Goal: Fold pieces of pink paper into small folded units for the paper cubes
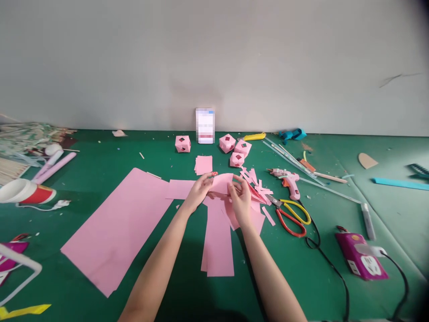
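Observation:
Between my two hands a small pink paper piece (pixel 222 183) is held above the green table. My left hand (pixel 201 190) pinches its left end, and my right hand (pixel 240 197) grips its right end with bent fingers. Below lie long pink strips (pixel 219 237), one pointing toward me and another (pixel 179 189) reaching left. Folded pink paper (pixel 256 193) lies just right of my right hand, beside narrow pink scraps (pixel 268 215). A stack of pink squares (pixel 204 165) sits behind my hands.
Large pink sheets (pixel 117 232) lie left. Folded pink shapes (pixel 182 144) and a phone (pixel 205 126) stand at the back. Scissors (pixel 293 217), a glue gun (pixel 288 179) and a purple power socket box (pixel 362 257) with cables are right. A paper cup (pixel 27 192) is far left.

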The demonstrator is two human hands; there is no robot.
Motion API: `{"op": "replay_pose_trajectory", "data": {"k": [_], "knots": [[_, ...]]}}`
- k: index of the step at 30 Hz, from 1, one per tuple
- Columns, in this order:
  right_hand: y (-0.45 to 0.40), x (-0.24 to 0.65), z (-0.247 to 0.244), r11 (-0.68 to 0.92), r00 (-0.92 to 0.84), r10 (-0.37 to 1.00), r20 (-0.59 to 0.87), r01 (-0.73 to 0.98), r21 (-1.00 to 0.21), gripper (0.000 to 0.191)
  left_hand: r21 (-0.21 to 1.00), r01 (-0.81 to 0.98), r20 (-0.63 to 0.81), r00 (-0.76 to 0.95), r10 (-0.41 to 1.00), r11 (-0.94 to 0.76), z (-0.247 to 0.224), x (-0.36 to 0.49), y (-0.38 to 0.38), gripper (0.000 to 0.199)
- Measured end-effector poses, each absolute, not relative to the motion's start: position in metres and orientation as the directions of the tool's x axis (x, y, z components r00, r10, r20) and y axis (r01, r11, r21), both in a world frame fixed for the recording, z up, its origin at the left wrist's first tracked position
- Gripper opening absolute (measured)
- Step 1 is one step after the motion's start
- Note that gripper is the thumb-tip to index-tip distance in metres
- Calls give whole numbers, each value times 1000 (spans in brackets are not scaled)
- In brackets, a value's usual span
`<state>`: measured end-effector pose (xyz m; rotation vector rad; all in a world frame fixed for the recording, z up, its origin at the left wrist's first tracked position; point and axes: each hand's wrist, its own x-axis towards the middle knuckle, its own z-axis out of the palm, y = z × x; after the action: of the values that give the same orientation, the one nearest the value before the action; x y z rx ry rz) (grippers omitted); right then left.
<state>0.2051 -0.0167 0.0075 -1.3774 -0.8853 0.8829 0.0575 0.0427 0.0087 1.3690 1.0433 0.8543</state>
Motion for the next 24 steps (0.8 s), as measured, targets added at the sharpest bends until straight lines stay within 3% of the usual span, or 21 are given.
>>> {"op": "replay_pose_trajectory", "data": {"k": [4, 10, 16, 24], "knots": [[-17, 203, 8, 73, 457, 887, 64, -2, -997, 28, 990, 25, -135, 449, 884, 139, 10, 58, 38, 62], [-19, 199, 15, 20, 421, 907, 8, -24, -1000, 29, 985, 2, -159, 406, 900, 173, 6, 53, 40, 61], [-23, 195, 20, -33, 276, 960, -47, -54, -998, 29, 985, 27, -163, 439, 883, 169, 7, 47, 38, 58], [-19, 199, 10, -34, 308, 948, -81, -154, -988, 25, 994, 10, -109, 348, 931, 112, 1, 46, 37, 57]]}}
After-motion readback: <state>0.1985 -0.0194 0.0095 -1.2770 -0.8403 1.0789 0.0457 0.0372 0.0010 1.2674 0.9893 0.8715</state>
